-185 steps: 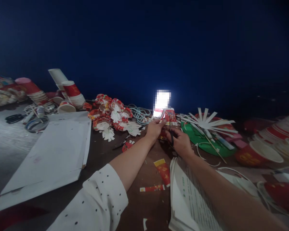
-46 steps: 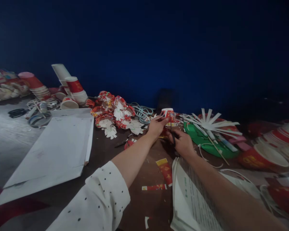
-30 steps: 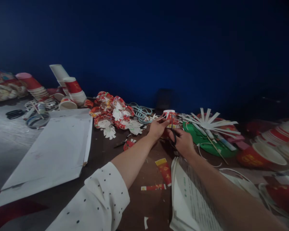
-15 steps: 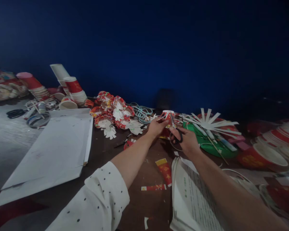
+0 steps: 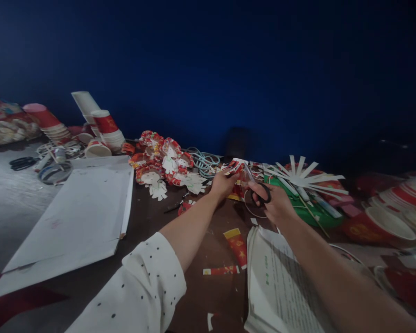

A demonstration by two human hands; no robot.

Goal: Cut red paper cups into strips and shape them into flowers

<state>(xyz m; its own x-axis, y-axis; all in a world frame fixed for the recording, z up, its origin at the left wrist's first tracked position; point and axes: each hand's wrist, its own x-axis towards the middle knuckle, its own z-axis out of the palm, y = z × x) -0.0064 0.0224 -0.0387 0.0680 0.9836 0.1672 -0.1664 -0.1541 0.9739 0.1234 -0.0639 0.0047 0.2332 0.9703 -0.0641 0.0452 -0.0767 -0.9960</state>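
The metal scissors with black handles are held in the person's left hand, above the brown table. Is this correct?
Not quite. The head view shows the metal scissors with black handles in the person's right hand, above the brown table.

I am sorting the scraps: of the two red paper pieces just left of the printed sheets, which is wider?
The farther piece, with a broad yellow end; the nearer piece is a narrower strip.

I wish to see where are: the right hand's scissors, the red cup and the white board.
Scissors (image 5: 267, 192): head view, on the black handle.
Red cup (image 5: 242, 179): head view, on its red side.
White board (image 5: 74, 212): head view, on its flat top.
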